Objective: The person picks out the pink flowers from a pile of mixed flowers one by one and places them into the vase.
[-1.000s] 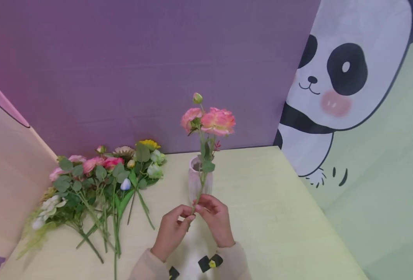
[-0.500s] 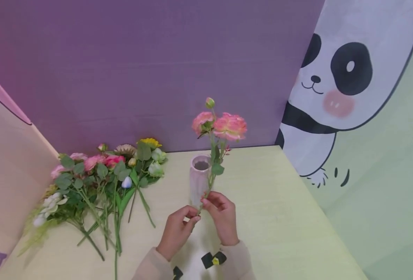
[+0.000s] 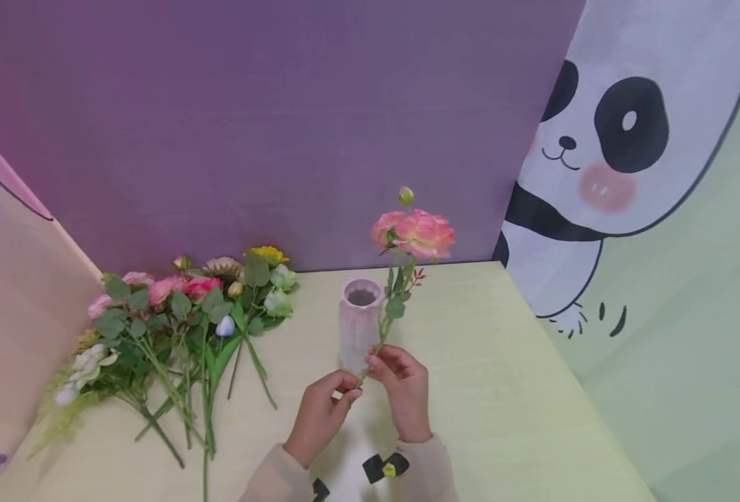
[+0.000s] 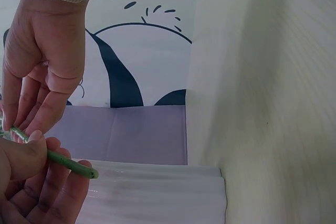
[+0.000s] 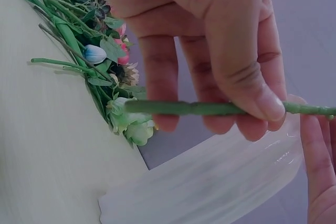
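Observation:
In the head view I hold an artificial flower [image 3: 425, 233] upright, slightly tilted right, with pink blooms, a green bud and leaves. My left hand [image 3: 321, 413] pinches the stem near its lower end between thumb and fingers; my right hand [image 3: 406, 394] pinches it a little higher. A pale pink-white vase [image 3: 357, 324] stands just behind the hands, its mouth open upward and no stems visible in it. The left wrist view shows the green stem [image 4: 71, 165] poking out past the left thumb. In the right wrist view, the left hand [image 5: 220, 51] grips the stem [image 5: 194, 108].
On the table's left lies a pile of artificial flowers [image 3: 175, 300], stems toward me, with pink, yellow, white and blue-white heads. A purple backdrop [image 3: 282, 139] rises behind the pale table [image 3: 489, 390]. A panda picture [image 3: 646, 202] covers the right side.
Both hands and the flower have shifted right, and the flower heads now sit lower and lean further right. The vase mouth, partly covered before, shows fully.

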`<act>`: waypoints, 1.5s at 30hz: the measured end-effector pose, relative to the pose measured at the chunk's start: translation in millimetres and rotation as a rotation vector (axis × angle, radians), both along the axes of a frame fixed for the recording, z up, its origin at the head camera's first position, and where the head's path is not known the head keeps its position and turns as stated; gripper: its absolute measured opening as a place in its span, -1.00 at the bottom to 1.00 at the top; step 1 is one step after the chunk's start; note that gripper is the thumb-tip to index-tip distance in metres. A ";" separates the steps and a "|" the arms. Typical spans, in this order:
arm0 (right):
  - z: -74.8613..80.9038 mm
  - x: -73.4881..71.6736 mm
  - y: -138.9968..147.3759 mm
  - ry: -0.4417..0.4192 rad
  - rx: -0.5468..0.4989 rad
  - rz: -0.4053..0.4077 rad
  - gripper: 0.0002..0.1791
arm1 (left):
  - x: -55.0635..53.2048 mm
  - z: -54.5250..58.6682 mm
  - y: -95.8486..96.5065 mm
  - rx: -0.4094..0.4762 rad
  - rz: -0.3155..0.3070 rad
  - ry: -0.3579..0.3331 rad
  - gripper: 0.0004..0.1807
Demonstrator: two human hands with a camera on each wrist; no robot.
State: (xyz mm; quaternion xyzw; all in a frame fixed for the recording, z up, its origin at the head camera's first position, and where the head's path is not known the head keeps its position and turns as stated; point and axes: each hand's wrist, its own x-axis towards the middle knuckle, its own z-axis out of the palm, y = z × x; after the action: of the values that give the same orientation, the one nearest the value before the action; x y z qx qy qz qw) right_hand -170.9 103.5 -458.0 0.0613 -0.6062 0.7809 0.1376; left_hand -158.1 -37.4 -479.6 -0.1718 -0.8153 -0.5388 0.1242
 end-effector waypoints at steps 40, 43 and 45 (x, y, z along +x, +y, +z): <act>8.9 -8.4 9.0 -0.022 0.021 0.083 -0.72 | 6.2 -1.1 -1.6 0.114 -0.016 -0.199 -0.84; 10.2 -10.2 9.1 -0.027 0.020 0.083 -0.74 | 11.1 11.7 -3.3 0.101 -0.015 -0.206 -0.85; 10.7 -11.7 9.4 -0.026 0.023 0.084 -0.76 | 15.0 20.9 -4.7 0.093 -0.012 -0.207 -0.85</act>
State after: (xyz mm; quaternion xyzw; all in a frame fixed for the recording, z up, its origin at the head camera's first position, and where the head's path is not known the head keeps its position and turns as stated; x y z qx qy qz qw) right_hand -182.5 112.9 -447.2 0.0781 -0.6137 0.7798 0.0959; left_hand -143.2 -42.1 -458.7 -0.1142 -0.7969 -0.5917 0.0439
